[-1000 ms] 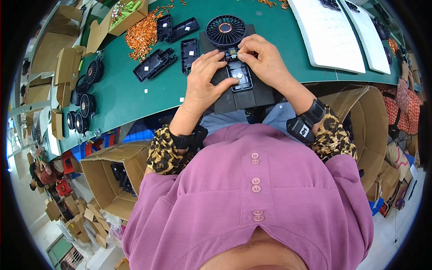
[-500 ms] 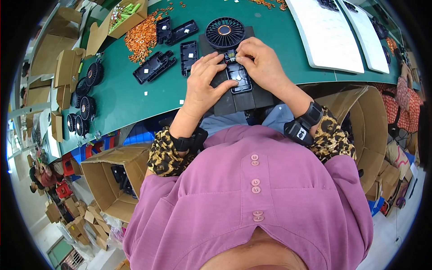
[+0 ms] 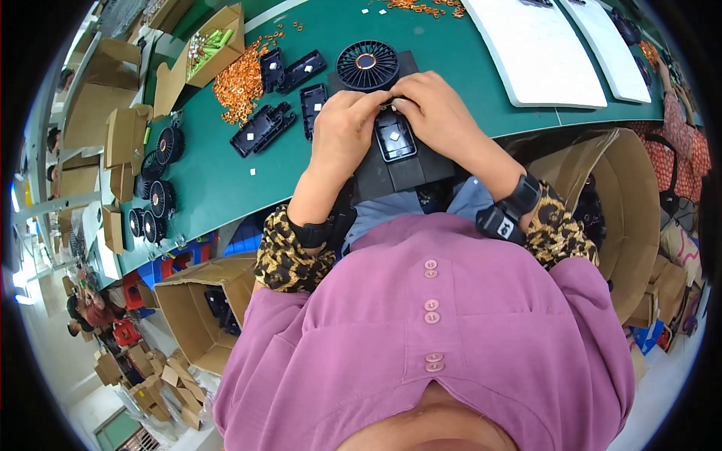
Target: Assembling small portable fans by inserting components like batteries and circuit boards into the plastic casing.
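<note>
At far left on the green table [image 3: 218, 169], a cluster of dark fan heads [image 3: 162, 197]. Farther right, toward the far side, an open carton [image 3: 218, 71] of green cylinders [image 3: 214, 45], then a heap of small orange rings [image 3: 239, 86] beside loose black shells [image 3: 262, 129], several bearing a white square.

Next, the left hand [image 3: 341, 129], thumb and forefinger close together at the neck of a black fan [image 3: 368, 65]. Grip nearly closed; cannot tell what, if anything, between the fingertips.

Then the black fan itself, lying on a dark pad [image 3: 376, 178] at the table's near side. Round head on the far side, thin black spokes radiating around a dark hub ringed in orange. Handle shell [image 3: 401, 135] on the near side, open-faced, glossy along the rim, rounded at the near corners, white square inside. Join between head and handle mostly covered by fingers.

Just right, the right hand [image 3: 436, 109], thumb and fingers bent in at the same join, beside the left fingertips. Narrow gap at most; any held piece too hidden to tell.

Well apart at right, white foam sheets [image 3: 534, 52].
</note>
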A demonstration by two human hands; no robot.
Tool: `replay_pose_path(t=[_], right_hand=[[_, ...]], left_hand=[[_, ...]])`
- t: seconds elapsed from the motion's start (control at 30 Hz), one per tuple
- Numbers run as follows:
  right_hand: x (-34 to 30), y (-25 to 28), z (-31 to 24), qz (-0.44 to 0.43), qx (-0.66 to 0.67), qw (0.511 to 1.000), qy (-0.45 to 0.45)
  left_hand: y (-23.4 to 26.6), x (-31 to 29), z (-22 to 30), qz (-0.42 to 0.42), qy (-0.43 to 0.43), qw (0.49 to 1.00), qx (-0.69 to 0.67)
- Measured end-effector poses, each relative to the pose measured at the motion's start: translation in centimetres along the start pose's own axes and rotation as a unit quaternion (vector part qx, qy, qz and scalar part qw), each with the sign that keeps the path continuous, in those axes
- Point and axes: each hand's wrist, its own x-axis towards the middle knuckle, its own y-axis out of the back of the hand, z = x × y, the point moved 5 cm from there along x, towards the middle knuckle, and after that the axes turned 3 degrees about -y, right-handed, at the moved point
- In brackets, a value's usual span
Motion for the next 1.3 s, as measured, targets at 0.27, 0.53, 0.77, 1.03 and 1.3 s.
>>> replay_pose_path(t=[0.27,0.53,0.77,1.03,1.3], right_hand=[[-3.9,0.9,1.2,0.130,0.097,0.986,0.045],[-3.0,0.6,0.5,0.118,0.057,0.989,0.066],[-2.7,0.5,0.1,0.132,-0.018,0.985,0.113],[-3.6,-0.9,1.1,0.129,0.001,0.987,0.100],[-2.3,0.8,1.1,0.041,0.102,0.993,0.033]], left_hand=[[-0.2,0.1,0.8,-0.047,-0.072,0.994,0.069],[-0.3,-0.2,0.3,-0.016,-0.091,0.995,0.044],[0.1,-0.8,-0.2,-0.017,-0.114,0.993,0.009],[-0.1,-2.0,0.4,-0.039,-0.107,0.993,-0.006],[0.0,0.0,-0.6,-0.006,-0.060,0.998,-0.017]])
